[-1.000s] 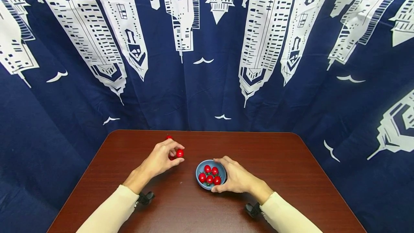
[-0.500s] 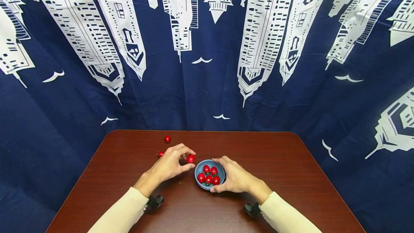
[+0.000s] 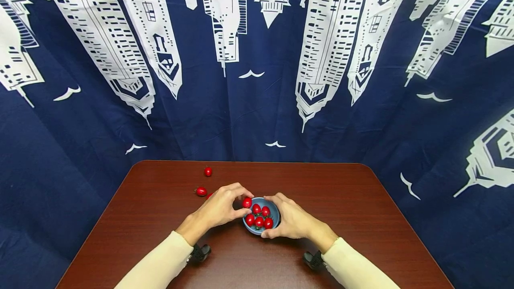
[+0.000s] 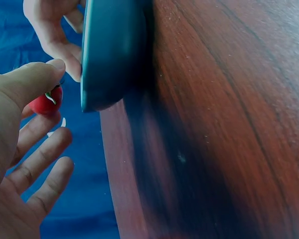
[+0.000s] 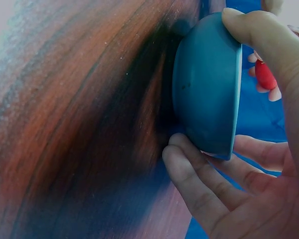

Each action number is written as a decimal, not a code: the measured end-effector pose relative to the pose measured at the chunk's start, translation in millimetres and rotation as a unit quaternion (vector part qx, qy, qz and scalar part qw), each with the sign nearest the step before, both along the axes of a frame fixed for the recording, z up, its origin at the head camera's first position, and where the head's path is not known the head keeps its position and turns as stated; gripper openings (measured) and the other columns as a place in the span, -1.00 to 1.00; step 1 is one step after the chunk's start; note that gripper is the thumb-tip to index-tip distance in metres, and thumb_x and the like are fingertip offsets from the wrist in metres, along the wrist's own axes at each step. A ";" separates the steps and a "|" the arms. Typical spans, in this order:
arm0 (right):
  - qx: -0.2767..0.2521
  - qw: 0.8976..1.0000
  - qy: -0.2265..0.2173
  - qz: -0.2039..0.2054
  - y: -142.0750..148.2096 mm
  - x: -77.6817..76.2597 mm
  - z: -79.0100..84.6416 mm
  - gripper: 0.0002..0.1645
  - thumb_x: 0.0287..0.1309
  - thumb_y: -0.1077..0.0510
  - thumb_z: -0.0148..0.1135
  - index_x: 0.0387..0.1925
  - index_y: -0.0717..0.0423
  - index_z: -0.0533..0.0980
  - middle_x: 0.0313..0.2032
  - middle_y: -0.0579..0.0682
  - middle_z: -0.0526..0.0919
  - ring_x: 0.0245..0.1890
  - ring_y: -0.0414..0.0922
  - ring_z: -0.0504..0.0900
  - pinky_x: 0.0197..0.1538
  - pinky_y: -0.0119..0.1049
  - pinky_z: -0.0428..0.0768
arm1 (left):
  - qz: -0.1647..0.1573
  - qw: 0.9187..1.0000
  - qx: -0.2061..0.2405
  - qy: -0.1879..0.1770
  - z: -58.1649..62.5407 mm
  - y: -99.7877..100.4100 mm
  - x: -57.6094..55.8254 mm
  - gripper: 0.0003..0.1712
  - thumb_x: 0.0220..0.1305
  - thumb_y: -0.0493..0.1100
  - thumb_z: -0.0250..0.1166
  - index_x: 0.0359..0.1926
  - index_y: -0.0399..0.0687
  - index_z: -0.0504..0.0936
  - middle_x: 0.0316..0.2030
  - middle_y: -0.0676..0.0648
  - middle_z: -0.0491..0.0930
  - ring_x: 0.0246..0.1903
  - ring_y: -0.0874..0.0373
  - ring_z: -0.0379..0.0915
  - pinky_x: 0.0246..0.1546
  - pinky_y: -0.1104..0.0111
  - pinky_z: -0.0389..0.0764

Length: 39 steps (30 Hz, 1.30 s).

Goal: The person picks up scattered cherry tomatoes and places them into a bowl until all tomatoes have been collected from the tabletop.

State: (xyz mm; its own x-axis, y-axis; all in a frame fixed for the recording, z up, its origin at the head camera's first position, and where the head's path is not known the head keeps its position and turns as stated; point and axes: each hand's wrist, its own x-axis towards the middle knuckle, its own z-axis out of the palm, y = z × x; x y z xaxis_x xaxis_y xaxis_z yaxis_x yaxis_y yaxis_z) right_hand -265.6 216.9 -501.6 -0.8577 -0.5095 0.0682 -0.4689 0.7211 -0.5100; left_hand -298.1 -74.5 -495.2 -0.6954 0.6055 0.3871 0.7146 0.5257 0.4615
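Note:
A cherry tomato (image 3: 246, 202) is pinched between the thumb and a finger of my left hand (image 3: 218, 208), just above the left rim of a small blue bowl (image 3: 275, 206). Its green stem shows in the left wrist view, where the other fingers (image 4: 45, 154) spread loosely. Several cherry tomatoes (image 3: 259, 221) lie inside the bowl. My right hand (image 3: 296, 218) grips the bowl's right side, thumb at the near rim and fingers around the far side. From the right wrist view, the bowl's outer wall (image 5: 207, 89) sits between that thumb and the fingers.
On the brown wooden table (image 3: 321, 186), one cherry tomato (image 3: 208, 171) lies toward the back left. Another cherry tomato (image 3: 201, 191) is nearer, and a third (image 3: 209, 195) is partly hidden behind my left hand. A blue curtain (image 3: 249, 115) with white buildings hangs behind the table.
My left hand has carried the pinched tomato rightward to the bowl's left rim, uncovering tomatoes on the table behind it. The right hand and the bowl stay in place.

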 end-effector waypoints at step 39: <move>0.007 1.000 0.023 0.003 1.7 -1.3 -2.1 0.31 0.00 -0.39 0.85 0.63 0.12 0.52 0.18 -0.09 0.69 0.16 -0.12 0.74 0.25 -0.12 0.83 | 0.048 0.998 -0.046 0.005 9.4 -11.3 1.6 0.04 0.23 0.41 0.74 0.67 0.37 0.59 0.53 0.09 0.62 0.50 -0.03 0.62 0.47 -0.16 0.62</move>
State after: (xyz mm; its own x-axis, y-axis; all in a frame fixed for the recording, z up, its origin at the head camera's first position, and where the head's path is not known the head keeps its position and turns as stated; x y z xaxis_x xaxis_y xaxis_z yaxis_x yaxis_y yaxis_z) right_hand -266.9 218.6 -503.7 -0.8512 -0.5152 0.1004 -0.4956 0.7259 -0.4769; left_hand -296.5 -85.8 -485.9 -0.7487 0.5688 0.3403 0.6627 0.6324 0.4010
